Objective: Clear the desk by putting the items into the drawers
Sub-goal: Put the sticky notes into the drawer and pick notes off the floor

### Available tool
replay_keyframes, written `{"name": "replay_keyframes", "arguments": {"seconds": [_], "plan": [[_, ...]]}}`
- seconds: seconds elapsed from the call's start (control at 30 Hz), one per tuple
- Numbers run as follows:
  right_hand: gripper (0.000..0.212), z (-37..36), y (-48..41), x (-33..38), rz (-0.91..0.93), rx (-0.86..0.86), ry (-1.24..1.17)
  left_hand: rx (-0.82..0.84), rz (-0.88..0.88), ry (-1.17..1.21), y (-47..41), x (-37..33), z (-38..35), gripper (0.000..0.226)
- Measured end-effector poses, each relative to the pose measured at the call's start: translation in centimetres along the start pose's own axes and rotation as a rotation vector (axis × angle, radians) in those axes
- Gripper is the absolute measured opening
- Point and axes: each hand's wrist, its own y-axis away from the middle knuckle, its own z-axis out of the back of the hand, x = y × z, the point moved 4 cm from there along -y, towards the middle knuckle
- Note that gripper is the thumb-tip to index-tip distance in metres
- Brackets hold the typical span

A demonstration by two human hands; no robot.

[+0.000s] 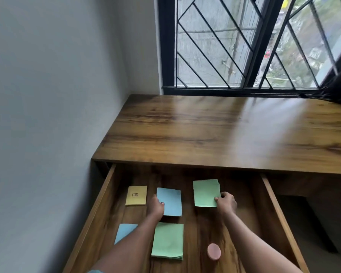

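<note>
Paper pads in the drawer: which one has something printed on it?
The yellow pad, back left: it alone carries a small dark mark; the rest look plain.

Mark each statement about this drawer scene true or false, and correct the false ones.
1. The drawer is pulled open. True.
2. The left hand rests on the desk top. False: it grips the upper blue stack in the drawer.
3. The right hand pinches the upper green stack. True.
4. The pink round object lies on the desk top. False: it lies in the drawer.
</note>
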Motion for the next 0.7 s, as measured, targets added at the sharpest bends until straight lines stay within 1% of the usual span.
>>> {"name": "replay_keyframes", "arguments": {"seconds": [0.13,0.23,0.3,0.37,0.43,0.6,0.7], "plan": [[0.031,-0.9,-0.9,-1.3,-0.116,-0.027,0.024,0.006,0.014,-0.034,-1.2,-0.6,-1.0,0.033],[0.029,-1.1,-1.3,-1.5,-0.156,-0.057,0.064,-0.007,0.022,-0.081,-2.3,-1.2,-1.2,0.034],[0.027,-1.4,-1.6,-1.5,-0.159,-0.058,0.093,0.022,0.046,-0.08,-2.6,-1.4,-1.6,0.041],[0.026,-1.8,-1.5,-1.4,-0.153,-0.056,0.124,0.048,0.054,-0.082,-2.9,-1.2,-2.1,0.057],[0.023,-2.0,-1.2,-1.2,-0.143,-0.064,0.178,0.036,0.06,-0.12,-3.0,-1.2,-2.5,0.069],[0.027,-2.5,-0.7,-1.4,-0.101,-0.103,0.314,-0.035,0.097,-0.173,-2.4,-1.7,-3.1,0.075],[0.032,-2.6,-0.5,-1.6,-0.089,-0.121,0.33,-0.049,0.095,-0.195,-2.1,-1.7,-3.3,0.076]]}}
